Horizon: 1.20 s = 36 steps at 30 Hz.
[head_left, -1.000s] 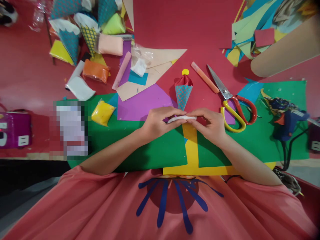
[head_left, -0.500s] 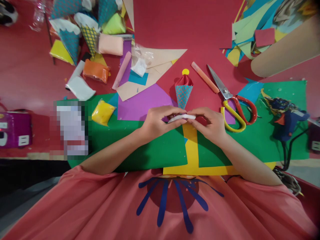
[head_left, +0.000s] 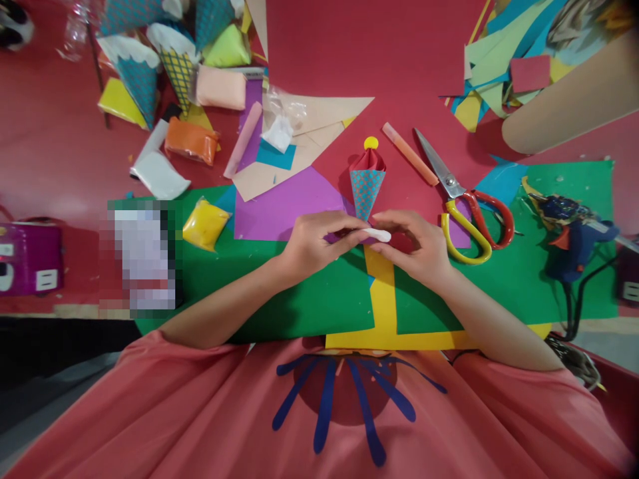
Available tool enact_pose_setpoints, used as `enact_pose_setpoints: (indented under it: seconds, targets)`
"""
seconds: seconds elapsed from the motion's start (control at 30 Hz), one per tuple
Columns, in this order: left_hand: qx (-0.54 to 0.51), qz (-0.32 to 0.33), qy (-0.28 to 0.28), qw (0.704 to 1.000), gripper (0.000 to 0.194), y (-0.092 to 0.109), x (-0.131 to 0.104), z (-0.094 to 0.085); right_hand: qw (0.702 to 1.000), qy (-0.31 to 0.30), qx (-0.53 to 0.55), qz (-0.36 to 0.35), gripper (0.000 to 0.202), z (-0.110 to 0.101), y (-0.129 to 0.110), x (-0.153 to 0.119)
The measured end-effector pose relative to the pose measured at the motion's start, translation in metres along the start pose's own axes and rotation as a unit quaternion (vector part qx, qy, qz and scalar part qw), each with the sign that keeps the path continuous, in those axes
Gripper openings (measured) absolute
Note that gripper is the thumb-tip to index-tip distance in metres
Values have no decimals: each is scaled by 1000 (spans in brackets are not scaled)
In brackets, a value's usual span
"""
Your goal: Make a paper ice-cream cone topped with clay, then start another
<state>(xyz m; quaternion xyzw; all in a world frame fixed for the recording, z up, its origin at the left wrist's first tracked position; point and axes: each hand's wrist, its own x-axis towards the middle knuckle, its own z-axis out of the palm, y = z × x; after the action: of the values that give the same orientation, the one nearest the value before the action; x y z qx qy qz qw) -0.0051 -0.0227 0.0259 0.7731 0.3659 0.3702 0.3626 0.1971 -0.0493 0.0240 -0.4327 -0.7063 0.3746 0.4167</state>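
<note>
A small white strip, soft-looking like clay (head_left: 379, 235), is pinched between the thumb and fingers of my left hand (head_left: 315, 245). Its free end points right, into the gap of my right hand (head_left: 418, 247), whose thumb and fingertips are apart around it. Just beyond the fingertips lies a small teal-patterned paper cone (head_left: 367, 189) with red folds at its top and a yellow disc (head_left: 371, 143) above them. Scissors (head_left: 452, 186) with one red and one yellow handle lie to the right, beside an orange stick (head_left: 409, 154).
Green sheets (head_left: 299, 299) lie under my forearms. A blue glue gun (head_left: 579, 246) rests at the right, below a cardboard tube (head_left: 569, 100). Clay packs, one yellow (head_left: 206, 225) and one orange (head_left: 192, 141), and larger decorated cones (head_left: 137, 76) are at the left.
The fingers of my right hand have parted from the white strip, baring its right end. My left hand still pinches it in nearly the same place.
</note>
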Motion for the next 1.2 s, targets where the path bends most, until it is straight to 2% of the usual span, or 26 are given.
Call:
enact_pose_setpoints:
  seconds: [0.13,0.37,0.5,0.6,0.73,0.8,0.93,1.07,1.2]
  targets:
    - [2,27,-2,1000,26,-3,0,1,999,3,-41,-17,9,-2,0,1]
    - [28,51,14,998,23,-5,0,2,998,13,-54,-6,7,-2,-2,2]
    - [29,98,39,994,16,-6,0,4,998,23,-51,-18,4,-2,-2,1]
    - [48,128,57,989,15,-9,0,5,1000,19,-22,2,6,-2,-2,1]
    - [63,104,41,992,19,-9,-2,4,1000,-6,5,22,25,-1,-1,0]
    - [53,69,23,996,26,-8,-2,3,1000,-4,-9,4,19,-1,0,0]
    - [10,28,7,1000,41,-4,-1,3,999,47,-9,0,10,0,2,0]
    - [41,53,23,998,22,-5,0,4,998,46,38,13,19,1,5,0]
    - [73,103,35,991,18,-9,1,4,999,21,23,14,13,0,5,3]
